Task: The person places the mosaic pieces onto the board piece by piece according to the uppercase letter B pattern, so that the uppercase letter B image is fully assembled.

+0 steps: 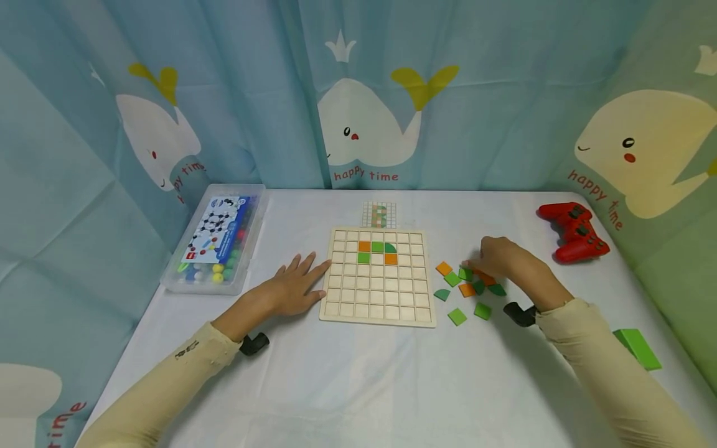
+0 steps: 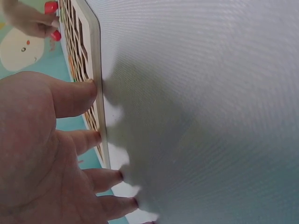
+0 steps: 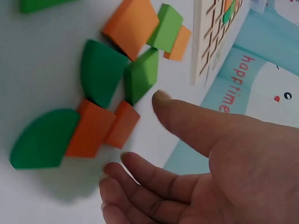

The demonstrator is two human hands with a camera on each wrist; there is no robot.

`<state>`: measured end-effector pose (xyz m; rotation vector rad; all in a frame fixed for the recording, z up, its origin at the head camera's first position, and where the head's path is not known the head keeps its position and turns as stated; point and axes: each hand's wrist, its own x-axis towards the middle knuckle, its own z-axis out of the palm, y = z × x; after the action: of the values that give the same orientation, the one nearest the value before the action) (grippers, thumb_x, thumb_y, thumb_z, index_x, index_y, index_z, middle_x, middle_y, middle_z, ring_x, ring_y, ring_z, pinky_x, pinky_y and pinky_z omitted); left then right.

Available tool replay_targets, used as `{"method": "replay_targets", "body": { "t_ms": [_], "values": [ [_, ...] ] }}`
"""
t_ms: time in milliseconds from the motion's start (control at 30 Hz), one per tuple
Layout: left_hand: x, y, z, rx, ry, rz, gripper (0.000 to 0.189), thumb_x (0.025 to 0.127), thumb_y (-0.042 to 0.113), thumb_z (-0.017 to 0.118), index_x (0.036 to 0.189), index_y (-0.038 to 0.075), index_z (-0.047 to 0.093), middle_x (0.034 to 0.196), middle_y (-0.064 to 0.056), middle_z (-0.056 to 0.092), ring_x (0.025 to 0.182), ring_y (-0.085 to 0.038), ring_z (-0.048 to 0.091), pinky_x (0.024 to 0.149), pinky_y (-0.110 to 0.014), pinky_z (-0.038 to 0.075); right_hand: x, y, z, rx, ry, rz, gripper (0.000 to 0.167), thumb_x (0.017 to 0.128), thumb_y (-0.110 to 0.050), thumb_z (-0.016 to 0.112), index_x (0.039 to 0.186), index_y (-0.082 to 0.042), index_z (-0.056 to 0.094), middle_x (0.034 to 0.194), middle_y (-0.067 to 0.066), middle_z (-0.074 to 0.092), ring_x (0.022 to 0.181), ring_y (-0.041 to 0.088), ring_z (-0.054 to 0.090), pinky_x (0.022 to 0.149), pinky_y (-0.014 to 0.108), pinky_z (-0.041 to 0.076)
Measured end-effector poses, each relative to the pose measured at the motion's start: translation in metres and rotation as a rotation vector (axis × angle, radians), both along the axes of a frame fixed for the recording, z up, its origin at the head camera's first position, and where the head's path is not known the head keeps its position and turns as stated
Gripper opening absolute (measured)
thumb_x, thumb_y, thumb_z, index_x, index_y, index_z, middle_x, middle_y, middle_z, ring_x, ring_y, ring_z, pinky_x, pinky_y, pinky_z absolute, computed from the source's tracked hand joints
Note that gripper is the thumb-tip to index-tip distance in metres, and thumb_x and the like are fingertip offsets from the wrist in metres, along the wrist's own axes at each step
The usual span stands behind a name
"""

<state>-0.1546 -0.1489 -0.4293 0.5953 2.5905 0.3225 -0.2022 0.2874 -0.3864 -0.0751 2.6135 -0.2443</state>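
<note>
left hand (image 1: 294, 291), spread wide, touches the board (image 1: 378, 285) on its left; right hand (image 1: 500, 258), parted, beside tiles (image 1: 467, 290).

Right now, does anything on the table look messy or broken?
Nothing looks broken. The loose tiles look messy: they lie jumbled right of the wooden board, at mixed angles, unlike the five placed tiles in its grid.

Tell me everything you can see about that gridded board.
The board is pale, square and wood-looking, with rounded corners and a grid of shallow cells across its top. It lies flat on the white table. Five orange and green pieces sit in cells toward its far side; the other cells are bare. The left hand touches its left edge with thumb and forefinger.
</note>
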Motion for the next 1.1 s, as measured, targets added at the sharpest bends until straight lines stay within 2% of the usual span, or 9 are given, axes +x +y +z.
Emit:
{"method": "replay_targets", "body": {
  "t_ms": [100,233,400,500,567,633,767,967,1100],
  "values": [
    [0.000,0.000,0.001,0.002,-0.004,0.001,0.071,0.112,0.046,0.045,0.172,0.026,0.013,0.177,-0.018,0.002,0.162,-0.046,-0.001,0.127,-0.067,0.011,0.002,0.003,-0.004,-0.007,0.010,-0.001,0.050,0.104,-0.030,0.067,0.114,0.018,0.058,0.091,0.021,0.062,0.083,0.032,0.059,0.075,0.043,0.055],
    [0.001,0.000,0.000,0.002,-0.008,0.002,0.071,0.112,0.046,0.045,0.172,0.025,0.013,0.177,-0.018,0.002,0.162,-0.047,-0.001,0.127,-0.067,0.010,0.004,0.002,-0.012,-0.051,0.068,0.004,0.036,0.104,-0.021,0.065,0.111,0.014,0.059,0.092,0.021,0.062,0.083,0.032,0.058,0.073,0.041,0.055],
    [0.001,0.000,0.001,-0.001,-0.008,0.000,0.071,0.112,0.046,0.045,0.172,0.025,0.013,0.177,-0.018,0.002,0.162,-0.047,-0.001,0.127,-0.067,0.011,0.004,-0.001,-0.023,-0.122,0.200,0.026,0.027,0.104,-0.010,0.064,0.117,0.013,0.061,0.106,0.027,0.063,0.090,0.036,0.060,0.083,0.049,0.059],
    [0.001,0.000,0.000,0.000,-0.007,-0.002,0.071,0.112,0.046,0.045,0.172,0.025,0.013,0.177,-0.018,0.002,0.162,-0.047,-0.001,0.127,-0.067,0.011,0.003,-0.004,-0.028,-0.163,0.257,0.001,0.033,0.103,-0.011,0.067,0.127,0.012,0.060,0.119,0.032,0.059,0.099,0.040,0.060,0.090,0.054,0.059],
    [0.001,0.000,0.000,0.002,-0.005,-0.004,0.070,0.113,0.046,0.045,0.172,0.025,0.013,0.177,-0.018,0.003,0.162,-0.047,-0.001,0.127,-0.068,0.011,0.003,-0.004,-0.027,-0.166,0.242,-0.040,0.042,0.103,-0.017,0.070,0.130,0.012,0.057,0.123,0.034,0.057,0.101,0.041,0.060,0.090,0.055,0.058],
    [0.001,0.000,0.000,0.003,-0.002,-0.007,0.070,0.113,0.046,0.044,0.172,0.025,0.013,0.177,-0.018,0.003,0.162,-0.047,0.000,0.127,-0.068,0.011,0.004,0.000,-0.023,-0.153,0.201,-0.054,0.048,0.102,-0.023,0.072,0.128,0.015,0.056,0.121,0.034,0.058,0.099,0.041,0.059,0.087,0.053,0.058],
    [0.001,0.000,0.000,-0.001,0.002,-0.010,0.070,0.113,0.046,0.044,0.172,0.025,0.013,0.177,-0.019,0.003,0.162,-0.047,-0.001,0.127,-0.068,0.011,0.006,0.009,-0.017,-0.157,0.106,-0.040,0.045,0.102,-0.020,0.070,0.123,0.017,0.056,0.116,0.033,0.062,0.096,0.039,0.059,0.084,0.049,0.059],
    [-0.001,0.000,0.001,-0.001,-0.003,-0.008,0.070,0.113,0.046,0.044,0.172,0.025,0.013,0.177,-0.018,0.002,0.161,-0.047,-0.001,0.127,-0.068,0.011,-0.001,0.015,-0.029,-0.289,0.154,-0.001,0.033,0.102,-0.006,0.067,0.130,0.009,0.058,0.122,0.029,0.059,0.105,0.039,0.056,0.096,0.055,0.056],
    [-0.002,0.000,0.001,0.001,-0.014,-0.005,0.070,0.113,0.046,0.044,0.172,0.025,0.012,0.177,-0.018,0.002,0.161,-0.048,-0.001,0.127,-0.069,0.011,-0.006,0.023,-0.039,-0.396,0.176,-0.007,0.035,0.103,-0.007,0.065,0.134,0.008,0.057,0.127,0.028,0.058,0.112,0.040,0.054,0.102,0.058,0.052]
  ]
}}
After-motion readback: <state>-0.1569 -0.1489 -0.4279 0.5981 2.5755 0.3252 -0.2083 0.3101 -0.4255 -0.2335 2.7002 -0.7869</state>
